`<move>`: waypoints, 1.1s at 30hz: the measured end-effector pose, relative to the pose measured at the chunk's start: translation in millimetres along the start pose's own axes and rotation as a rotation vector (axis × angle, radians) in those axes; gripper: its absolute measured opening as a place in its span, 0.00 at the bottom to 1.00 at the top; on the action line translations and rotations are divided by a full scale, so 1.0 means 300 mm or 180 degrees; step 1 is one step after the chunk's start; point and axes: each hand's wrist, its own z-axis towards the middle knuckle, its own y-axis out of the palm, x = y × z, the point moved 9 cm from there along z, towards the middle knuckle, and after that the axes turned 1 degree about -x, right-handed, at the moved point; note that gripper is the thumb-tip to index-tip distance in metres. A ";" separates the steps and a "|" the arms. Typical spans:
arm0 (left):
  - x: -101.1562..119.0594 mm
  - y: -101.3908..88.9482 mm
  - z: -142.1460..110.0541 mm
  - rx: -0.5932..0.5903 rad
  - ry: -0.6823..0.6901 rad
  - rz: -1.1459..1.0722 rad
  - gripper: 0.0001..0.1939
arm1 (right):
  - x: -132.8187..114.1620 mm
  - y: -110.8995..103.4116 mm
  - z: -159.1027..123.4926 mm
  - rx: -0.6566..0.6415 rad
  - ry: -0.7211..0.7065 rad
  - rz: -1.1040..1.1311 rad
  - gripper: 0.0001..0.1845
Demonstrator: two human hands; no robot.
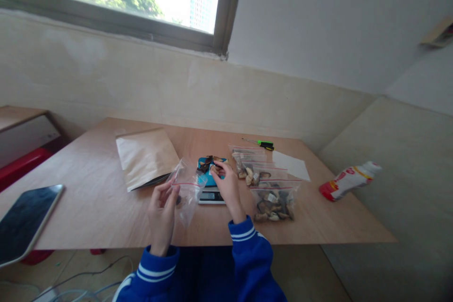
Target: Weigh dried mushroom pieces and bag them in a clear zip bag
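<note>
My left hand pinches the mouth of a clear zip bag with a red seal strip, holding it up just left of a small scale. The scale has a blue platform with several dark dried pieces on it. Over the platform, my right hand has its fingers closed on one pale dried piece. Both sleeves are blue with white stripes.
Three filled zip bags lie in a row right of the scale. A brown paper pouch lies to the left, a tablet at the table's near left edge, a green-handled screwdriver, white paper, a bottle at right.
</note>
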 end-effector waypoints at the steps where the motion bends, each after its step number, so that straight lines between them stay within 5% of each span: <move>1: -0.006 0.003 0.000 -0.0017 -0.0024 0.0001 0.18 | -0.014 -0.014 0.009 0.0074 0.0035 0.0138 0.17; 5: -0.019 0.021 -0.008 -0.0100 -0.0040 0.0016 0.17 | -0.101 -0.037 0.029 0.0167 0.0039 0.0660 0.18; 12: -0.024 0.036 -0.019 -0.0185 -0.0077 0.0053 0.18 | -0.286 0.036 -0.012 -0.0930 -0.0551 0.0588 0.21; 18: -0.013 0.014 -0.014 -0.0098 -0.0026 0.0118 0.18 | -0.132 -0.045 0.000 -0.0386 -0.0413 -0.0348 0.12; 25: -0.009 0.007 -0.008 -0.0039 -0.0018 0.0081 0.18 | 0.015 -0.018 -0.058 -0.0591 -0.0264 -0.1768 0.10; 28: -0.016 0.005 -0.007 -0.0030 -0.0059 0.0029 0.18 | -0.007 -0.021 -0.046 -0.0530 -0.0248 -0.1645 0.11; 33: -0.018 0.021 -0.015 -0.0110 -0.0045 0.0070 0.19 | -0.131 -0.062 -0.006 -0.0127 -0.0204 -0.0286 0.14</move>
